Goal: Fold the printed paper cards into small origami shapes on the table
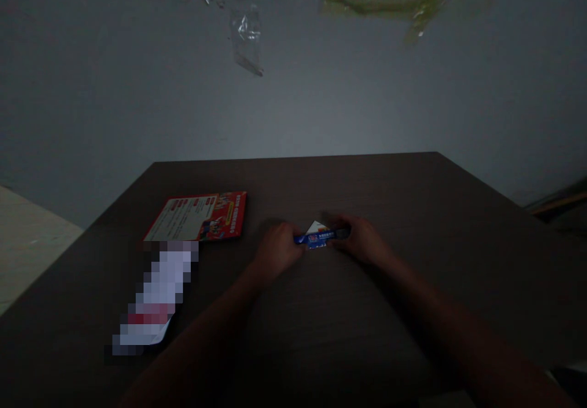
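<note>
One small blue object (316,238) with white lettering sits between two hands, over the middle of the desk (413,197), well in from the far edge and a little right of that edge's midpoint. It may be a folded packet or a card; the light is too dim to settle which. One white pointed piece (315,228), with a patch of orange, shows just behind it, its tip toward the far edge.

The left hand (277,249) has its fingers curled in close, gripping the blue object's left end. The right hand (362,240) has its thumb and fingers bent around the right end, only narrowly parted. Whether the object touches the desk between them, I cannot tell.

Farther out, two things lie toward the desk's left edge. One flat red printed item (236,215) with a pale text panel lies near the far left corner, well apart from the left hand. One long pale object (160,289), masked by coarse squares, lies slantwise just on the near side of it, beside the left forearm.

Beyond the desk's far edge rises one grey wall (293,114), carrying yellowish tape (376,2) and, left of that, clear tape (246,35).
</note>
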Demonstrator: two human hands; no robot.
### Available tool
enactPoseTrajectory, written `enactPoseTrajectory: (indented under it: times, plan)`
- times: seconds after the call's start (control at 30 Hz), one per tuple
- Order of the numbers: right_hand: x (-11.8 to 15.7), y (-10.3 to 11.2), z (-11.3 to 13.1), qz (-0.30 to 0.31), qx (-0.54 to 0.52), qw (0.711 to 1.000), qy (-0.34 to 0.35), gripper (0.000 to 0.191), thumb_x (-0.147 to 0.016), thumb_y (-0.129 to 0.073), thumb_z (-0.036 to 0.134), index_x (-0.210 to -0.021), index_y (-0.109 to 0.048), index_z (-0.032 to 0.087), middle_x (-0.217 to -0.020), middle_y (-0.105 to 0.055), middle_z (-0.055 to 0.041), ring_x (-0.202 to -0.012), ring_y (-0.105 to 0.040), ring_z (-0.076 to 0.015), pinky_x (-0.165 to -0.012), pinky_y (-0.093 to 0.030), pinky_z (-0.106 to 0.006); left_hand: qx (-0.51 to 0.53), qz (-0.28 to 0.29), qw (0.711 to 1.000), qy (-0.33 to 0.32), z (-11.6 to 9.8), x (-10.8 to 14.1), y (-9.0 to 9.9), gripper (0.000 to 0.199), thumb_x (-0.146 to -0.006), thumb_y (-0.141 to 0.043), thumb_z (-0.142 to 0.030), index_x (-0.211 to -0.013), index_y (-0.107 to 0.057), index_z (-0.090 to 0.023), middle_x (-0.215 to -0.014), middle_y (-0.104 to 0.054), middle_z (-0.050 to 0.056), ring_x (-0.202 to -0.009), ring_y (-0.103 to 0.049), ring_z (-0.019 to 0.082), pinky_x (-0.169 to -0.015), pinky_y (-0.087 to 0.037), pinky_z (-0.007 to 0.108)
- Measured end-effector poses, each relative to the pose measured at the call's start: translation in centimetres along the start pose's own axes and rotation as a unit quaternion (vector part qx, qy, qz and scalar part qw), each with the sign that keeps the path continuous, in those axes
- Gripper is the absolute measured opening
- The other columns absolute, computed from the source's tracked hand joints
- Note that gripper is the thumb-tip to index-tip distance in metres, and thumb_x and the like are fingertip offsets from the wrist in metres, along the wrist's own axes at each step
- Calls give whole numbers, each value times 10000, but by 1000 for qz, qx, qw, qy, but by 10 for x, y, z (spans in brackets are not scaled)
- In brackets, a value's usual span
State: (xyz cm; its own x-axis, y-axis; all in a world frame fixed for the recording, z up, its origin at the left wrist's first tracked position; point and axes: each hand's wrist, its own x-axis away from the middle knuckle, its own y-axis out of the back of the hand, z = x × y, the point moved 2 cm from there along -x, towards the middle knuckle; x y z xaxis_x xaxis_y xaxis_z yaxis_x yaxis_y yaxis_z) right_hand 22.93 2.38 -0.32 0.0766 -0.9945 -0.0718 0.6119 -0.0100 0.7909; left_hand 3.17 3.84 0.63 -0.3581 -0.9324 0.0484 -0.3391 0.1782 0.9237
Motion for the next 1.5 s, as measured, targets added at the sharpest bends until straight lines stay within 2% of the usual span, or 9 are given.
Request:
enactPoseTrajectory:
  times: [0.17,0.37,0.57,0.8,0.93,1.13,1.23,1.33,1.5]
  plan:
    - [-2,4,-9,7,-17,1000,-15,515,-606,-758,226,-1095,-597,200,-952,-692,-59,-869,-645,-223,-748,-491,-323,2,22,1000,16,4,1,5,198,-705,-652,-323,-848,-676,-188,-851,-688,45,-785,-622,183,-633,-418,247]
    - [-5,10,-24,27,-38,998,-40,500,-622,-734,170,-1102,-596,178,-876,-684,-50,-757,-642,-185,-651,-498,-278,-1,37,999,6,7,0,6,187,-706,-636,-351,-783,-684,-188,-802,-684,48,-745,-620,188,-595,-408,253]
    - [-6,14,-38,50,-86,993,-65,496,-629,-710,98,-1105,-582,153,-742,-663,0,-643,-620,-133,-561,-472,-223,-15,43,999,24,10,0,7,224,-706,-616,-407,-761,-686,-202,-804,-681,47,-736,-615,193,-548,-379,251]
    - [-10,18,-44,74,-92,987,-113,502,-601,-736,87,-1082,-604,144,-749,-668,-6,-676,-627,-142,-591,-472,-222,8,58,998,26,11,1,6,192,-709,-619,-373,-752,-689,-199,-797,-680,37,-737,-608,175,-559,-366,242]
    - [-10,19,-46,72,-99,985,-121,480,-585,-744,108,-1048,-621,142,-759,-671,-15,-697,-631,-165,-621,-479,-254,13,47,999,18,13,0,5,163,-700,-620,-351,-711,-679,-200,-750,-672,24,-694,-595,170,-544,-347,249]
    - [-4,20,-43,78,-141,983,-89,439,-611,-702,108,-1040,-613,141,-779,-663,-19,-710,-626,-164,-652,-489,-274,32,45,998,9,12,1,4,154,-706,-614,-334,-707,-686,-198,-714,-663,19,-667,-583,157,-546,-340,242]
    - [0,20,-37,69,-166,982,-59,384,-659,-658,116,-1038,-613,159,-831,-673,-32,-769,-634,-167,-721,-496,-296,36,47,998,6,11,1,5,153,-708,-606,-323,-688,-687,-195,-695,-659,23,-651,-576,158,-558,-347,246]
    - [2,18,-29,39,-136,989,-37,335,-686,-641,148,-1020,-621,173,-887,-679,-49,-796,-633,-177,-744,-495,-317,44,51,998,12,11,1,5,140,-707,-602,-308,-694,-690,-200,-709,-670,24,-656,-579,159,-564,-351,245]
    - [2,8,-14,28,-77,996,18,281,-716,-628,210,-995,-632,180,-880,-682,-47,-780,-629,-185,-706,-494,-315,54,48,997,16,12,0,3,143,-698,-599,-304,-713,-700,-204,-715,-674,25,-657,-582,162,-556,-346,248]
